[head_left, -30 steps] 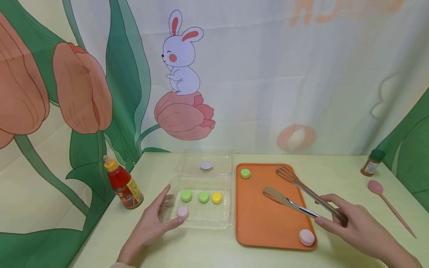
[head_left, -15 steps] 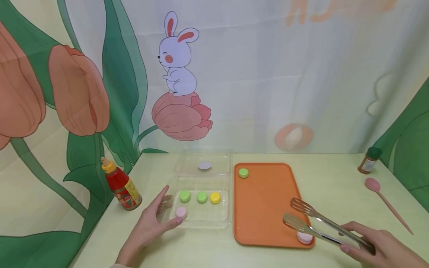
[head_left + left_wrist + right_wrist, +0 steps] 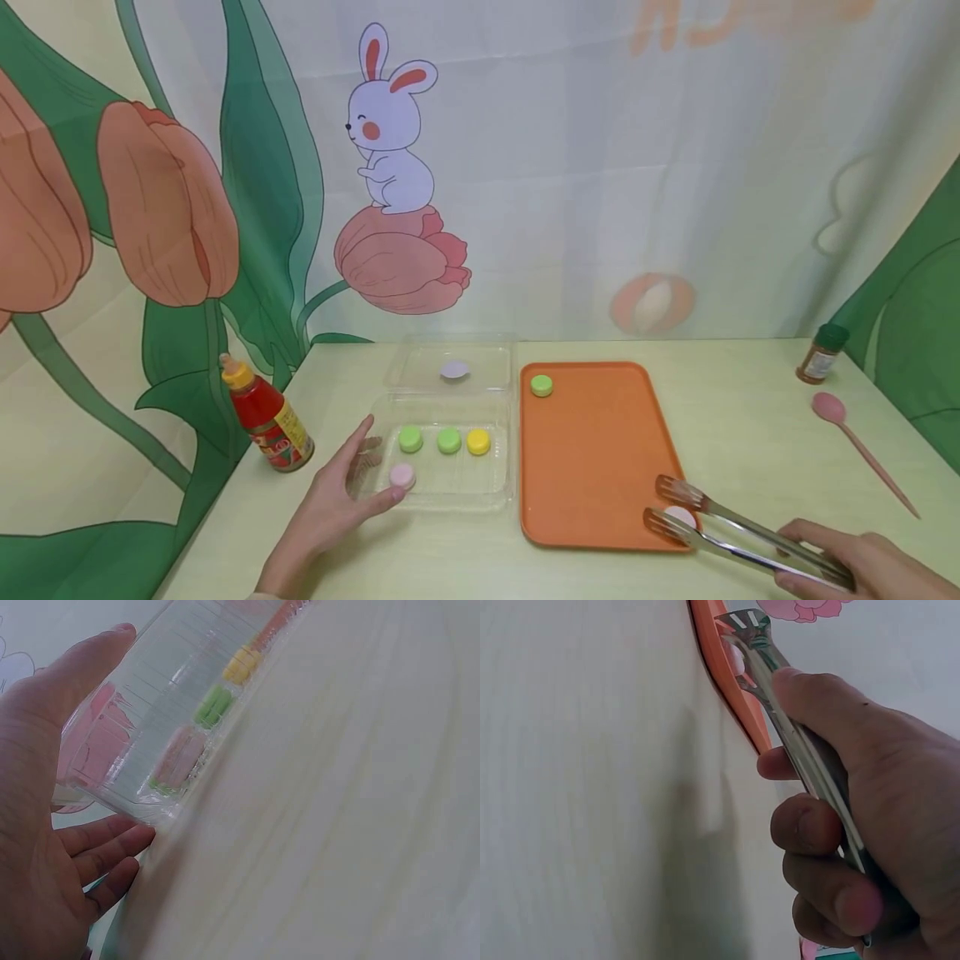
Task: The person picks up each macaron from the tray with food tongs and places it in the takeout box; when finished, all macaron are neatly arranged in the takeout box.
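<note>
My left hand (image 3: 335,502) rests at the left end of a clear plastic container (image 3: 453,479), thumb along the front and loosely extended fingers touching its corner. Inside are two green macarons (image 3: 410,439), a yellow macaron (image 3: 478,442) and a pink macaron (image 3: 402,476). With curled fingers, my right hand (image 3: 862,560) grips metal tongs (image 3: 780,712). The tongs' slotted heads are spread, one on each side of another pink macaron (image 3: 681,516) in the near right corner of an orange tray (image 3: 592,467). Whether they touch it, I cannot tell. A green macaron (image 3: 542,386) lies in the tray's far left corner.
The container's clear lid (image 3: 487,367) lies folded back behind it. A red sauce bottle (image 3: 270,425) with a yellow cap stands at the left. At the far right are a small green-capped jar (image 3: 821,357) and a pink spoon (image 3: 855,442). A printed curtain (image 3: 562,167) hangs behind the table.
My right hand has brought the tongs right and toward me, from over the tray's middle to around its pink macaron. The left hand has stayed by the container. The head view has shifted slightly.
</note>
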Available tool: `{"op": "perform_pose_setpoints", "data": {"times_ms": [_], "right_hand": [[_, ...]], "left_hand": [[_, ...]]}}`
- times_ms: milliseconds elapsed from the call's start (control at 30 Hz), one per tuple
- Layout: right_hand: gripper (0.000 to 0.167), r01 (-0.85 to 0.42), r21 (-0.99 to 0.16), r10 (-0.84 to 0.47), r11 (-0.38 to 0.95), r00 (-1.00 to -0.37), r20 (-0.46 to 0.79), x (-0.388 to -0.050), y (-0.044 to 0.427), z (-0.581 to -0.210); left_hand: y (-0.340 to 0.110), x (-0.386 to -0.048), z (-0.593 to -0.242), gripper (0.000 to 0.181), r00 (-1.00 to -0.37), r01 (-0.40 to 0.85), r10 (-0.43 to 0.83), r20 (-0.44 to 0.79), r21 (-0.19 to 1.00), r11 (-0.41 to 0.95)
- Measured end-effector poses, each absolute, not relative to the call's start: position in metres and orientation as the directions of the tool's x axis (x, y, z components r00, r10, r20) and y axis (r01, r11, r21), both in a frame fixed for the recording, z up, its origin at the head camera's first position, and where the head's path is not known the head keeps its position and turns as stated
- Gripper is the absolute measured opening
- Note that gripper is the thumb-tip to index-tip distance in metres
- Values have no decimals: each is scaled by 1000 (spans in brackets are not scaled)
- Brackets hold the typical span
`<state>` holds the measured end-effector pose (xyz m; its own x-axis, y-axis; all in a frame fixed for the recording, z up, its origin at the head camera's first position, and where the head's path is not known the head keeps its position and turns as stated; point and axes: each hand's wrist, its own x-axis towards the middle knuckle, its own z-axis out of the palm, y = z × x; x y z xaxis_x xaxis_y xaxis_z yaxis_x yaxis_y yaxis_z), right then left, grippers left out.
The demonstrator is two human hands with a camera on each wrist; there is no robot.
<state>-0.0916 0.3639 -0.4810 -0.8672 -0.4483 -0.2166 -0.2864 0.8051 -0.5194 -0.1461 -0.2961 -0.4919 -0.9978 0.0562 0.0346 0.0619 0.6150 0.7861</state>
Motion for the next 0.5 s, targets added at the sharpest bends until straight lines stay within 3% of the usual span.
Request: {"op": "perform_pose_setpoints", "data": {"times_ms": [300, 500], "right_hand": [[1, -299, -631, -524, 716, -828, -202, -88, 361, -476], [12, -237, -627, -481, 742, -840, -251, -91, 352, -473]], "left_hand": [[-296, -147, -492, 117, -998, 67, 57, 41, 787, 614], [-296, -147, -492, 117, -997, 72, 58, 45, 786, 614]]}}
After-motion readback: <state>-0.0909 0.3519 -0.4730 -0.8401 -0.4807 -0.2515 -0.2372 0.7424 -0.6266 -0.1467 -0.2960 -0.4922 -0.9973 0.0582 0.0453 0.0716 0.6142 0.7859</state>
